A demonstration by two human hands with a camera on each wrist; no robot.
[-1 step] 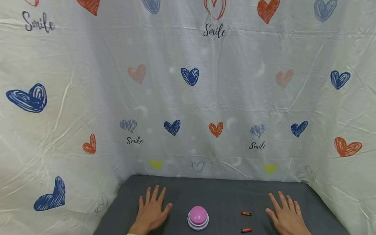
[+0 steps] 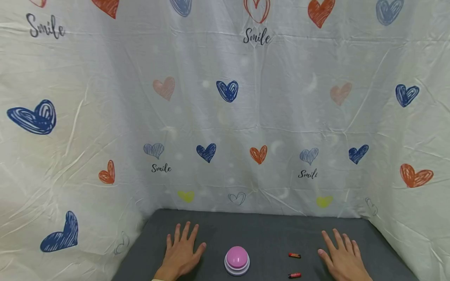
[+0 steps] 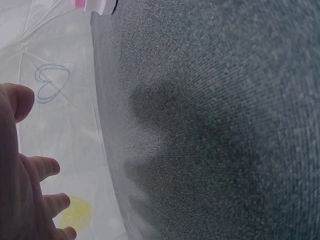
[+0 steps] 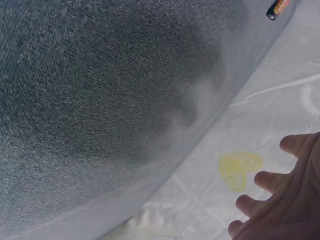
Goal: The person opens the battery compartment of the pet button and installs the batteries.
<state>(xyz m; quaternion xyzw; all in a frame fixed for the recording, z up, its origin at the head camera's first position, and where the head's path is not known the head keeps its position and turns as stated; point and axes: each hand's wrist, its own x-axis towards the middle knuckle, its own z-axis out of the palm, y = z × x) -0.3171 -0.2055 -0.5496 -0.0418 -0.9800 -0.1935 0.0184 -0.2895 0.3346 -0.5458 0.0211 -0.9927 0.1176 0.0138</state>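
place: curtained booth | heart-print "Smile" sheeting (image 2: 239, 121) | dark grey table (image 2: 267, 236)

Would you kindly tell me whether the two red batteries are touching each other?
Apart: the head view shows a strip of grey tabletop between the far battery and the near battery.

Head view above hands (image 2: 181, 251), wrist views close.

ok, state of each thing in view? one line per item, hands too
left hand: open, fingers spread, holding nothing
right hand: open, fingers spread, holding nothing
pink-domed button: upright, dome up, untouched; can't tell if it's on
far battery: loose, lying on its side
near battery: loose, lying on its side
heart-print backdrop: hanging, creased
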